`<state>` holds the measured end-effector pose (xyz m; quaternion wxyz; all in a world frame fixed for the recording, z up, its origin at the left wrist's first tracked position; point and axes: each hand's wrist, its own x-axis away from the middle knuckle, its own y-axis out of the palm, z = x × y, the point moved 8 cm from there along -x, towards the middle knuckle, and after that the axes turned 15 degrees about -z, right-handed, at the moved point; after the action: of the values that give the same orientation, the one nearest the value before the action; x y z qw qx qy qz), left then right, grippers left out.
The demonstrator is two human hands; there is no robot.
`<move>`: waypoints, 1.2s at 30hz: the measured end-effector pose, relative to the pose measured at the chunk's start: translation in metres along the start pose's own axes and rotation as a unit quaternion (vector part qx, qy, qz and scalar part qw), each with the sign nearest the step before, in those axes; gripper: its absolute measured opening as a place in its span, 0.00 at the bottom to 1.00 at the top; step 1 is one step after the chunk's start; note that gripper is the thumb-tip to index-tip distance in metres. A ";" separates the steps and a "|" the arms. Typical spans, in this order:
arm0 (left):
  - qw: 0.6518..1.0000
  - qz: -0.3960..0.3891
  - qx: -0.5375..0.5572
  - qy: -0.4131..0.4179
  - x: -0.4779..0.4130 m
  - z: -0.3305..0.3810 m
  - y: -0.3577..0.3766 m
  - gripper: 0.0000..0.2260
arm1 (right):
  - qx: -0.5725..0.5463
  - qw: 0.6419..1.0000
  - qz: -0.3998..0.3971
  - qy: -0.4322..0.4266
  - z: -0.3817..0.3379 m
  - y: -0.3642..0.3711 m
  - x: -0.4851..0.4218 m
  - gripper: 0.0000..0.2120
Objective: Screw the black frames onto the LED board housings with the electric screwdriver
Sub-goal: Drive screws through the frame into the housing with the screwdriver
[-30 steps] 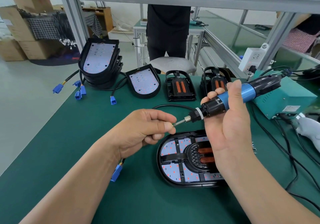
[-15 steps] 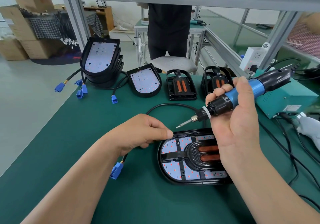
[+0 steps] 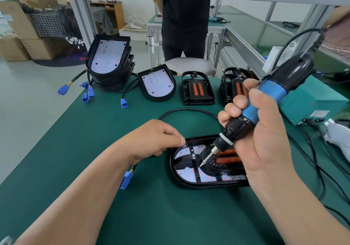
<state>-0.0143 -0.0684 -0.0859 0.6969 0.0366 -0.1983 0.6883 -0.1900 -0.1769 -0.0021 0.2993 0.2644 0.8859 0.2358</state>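
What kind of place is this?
Probably a factory assembly bench for LED lights: green mat, stacked LED board housings, and a corded electric screwdriver in the right hand.

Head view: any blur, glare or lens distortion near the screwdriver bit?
In the head view the electric screwdriver bit and LED board housing read sharp; light is soft, faint shadows on the green mat, no hard glare; wide-lens bowing tilts the aluminium posts; cardboard boxes at far left look soft.
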 end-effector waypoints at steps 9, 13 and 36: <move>1.000 0.005 -0.005 0.001 0.000 0.001 0.000 0.10 | 0.047 0.997 -0.052 0.029 0.007 0.017 0.003 0.11; 1.000 0.004 -0.006 0.002 -0.001 0.001 0.001 0.10 | 0.053 0.996 -0.058 0.030 0.008 0.020 0.003 0.12; 1.000 -0.014 -0.006 0.013 -0.001 0.002 0.003 0.09 | 0.071 0.981 -0.168 0.065 0.017 0.045 0.010 0.13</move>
<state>-0.0181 -0.0698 -0.0851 0.7095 0.0261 -0.1929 0.6773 -0.1707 -0.1327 0.0080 0.2572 0.1168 0.9496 0.1358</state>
